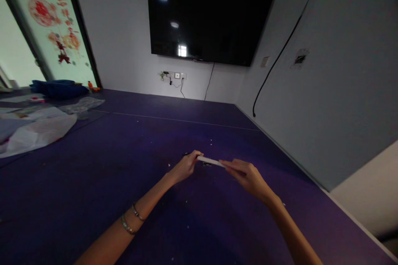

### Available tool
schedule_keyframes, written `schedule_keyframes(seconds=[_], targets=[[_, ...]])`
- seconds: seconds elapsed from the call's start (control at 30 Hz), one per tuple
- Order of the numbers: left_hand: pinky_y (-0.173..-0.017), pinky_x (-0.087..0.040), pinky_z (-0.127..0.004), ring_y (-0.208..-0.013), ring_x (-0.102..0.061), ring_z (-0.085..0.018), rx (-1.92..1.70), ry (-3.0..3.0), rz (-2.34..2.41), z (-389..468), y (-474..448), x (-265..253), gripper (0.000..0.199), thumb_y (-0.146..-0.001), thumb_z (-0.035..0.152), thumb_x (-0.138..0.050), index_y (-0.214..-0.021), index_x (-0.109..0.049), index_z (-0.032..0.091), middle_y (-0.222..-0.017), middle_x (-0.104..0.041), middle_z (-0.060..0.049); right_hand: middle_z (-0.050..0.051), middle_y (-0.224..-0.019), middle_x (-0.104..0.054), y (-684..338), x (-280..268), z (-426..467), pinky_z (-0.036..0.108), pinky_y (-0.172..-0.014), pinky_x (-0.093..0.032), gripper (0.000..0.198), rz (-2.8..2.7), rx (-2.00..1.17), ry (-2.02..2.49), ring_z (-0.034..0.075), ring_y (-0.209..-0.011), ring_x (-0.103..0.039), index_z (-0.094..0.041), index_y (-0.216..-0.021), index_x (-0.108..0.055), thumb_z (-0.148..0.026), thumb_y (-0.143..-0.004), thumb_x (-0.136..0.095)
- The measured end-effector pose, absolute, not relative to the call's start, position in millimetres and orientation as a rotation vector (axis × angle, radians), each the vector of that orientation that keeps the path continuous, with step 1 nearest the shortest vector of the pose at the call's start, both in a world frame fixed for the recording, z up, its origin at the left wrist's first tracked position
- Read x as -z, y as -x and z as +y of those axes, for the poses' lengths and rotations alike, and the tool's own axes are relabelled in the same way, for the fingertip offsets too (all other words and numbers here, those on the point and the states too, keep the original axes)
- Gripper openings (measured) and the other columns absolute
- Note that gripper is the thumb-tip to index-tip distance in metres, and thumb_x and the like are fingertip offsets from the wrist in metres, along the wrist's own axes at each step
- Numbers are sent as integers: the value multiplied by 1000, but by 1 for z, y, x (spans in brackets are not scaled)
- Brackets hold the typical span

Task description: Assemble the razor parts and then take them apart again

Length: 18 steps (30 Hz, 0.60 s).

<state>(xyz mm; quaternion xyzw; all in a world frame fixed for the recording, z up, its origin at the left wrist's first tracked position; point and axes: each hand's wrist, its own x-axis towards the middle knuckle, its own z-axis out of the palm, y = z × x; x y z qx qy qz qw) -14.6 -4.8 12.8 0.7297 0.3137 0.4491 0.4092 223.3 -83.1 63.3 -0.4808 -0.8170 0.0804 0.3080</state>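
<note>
1. A thin white strip [212, 161] is held between the two hands, above the purple surface [149, 140].
2. Its left end is pinched by the left hand [185, 167]; its right end is gripped in the fingers of the right hand [248, 176], so the hands are kept apart by its length.
3. A small dark object [207, 164] is partly seen just below the strip, too small to be identified.
4. Small white bits [211, 142] are scattered around.
5. At far left, white sheeting [46, 130], clear plastic [83, 105] and a blue bundle [59, 89] are seen.
</note>
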Motion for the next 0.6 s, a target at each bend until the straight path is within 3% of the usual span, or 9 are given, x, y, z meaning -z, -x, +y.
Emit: schedule_keyframes(seconds=[0.3, 0.6], targets=[[-70, -45, -26, -82, -60, -18, -1130, -1950, 804, -1, 15, -10, 13, -82, 28, -49, -93, -54, 21, -82, -62, -5, 2, -74, -68, -227, -61, -79, 27, -58, -46, 31, -2101, -304, 1251, 16, -60, -57, -31, -109, -63, -38, -82, -50], [-69, -43, -24, -78, -59, -18, -1135, -1922, 841, -2, 15, -11, 13, -82, 29, -49, -91, -54, 21, -78, -61, -3, 3, -77, -69, -230, -55, -78, 27, -59, -46, 32, -2106, -345, 1244, 17, -62, -59, -29, -109, -64, -39, -83, -48]])
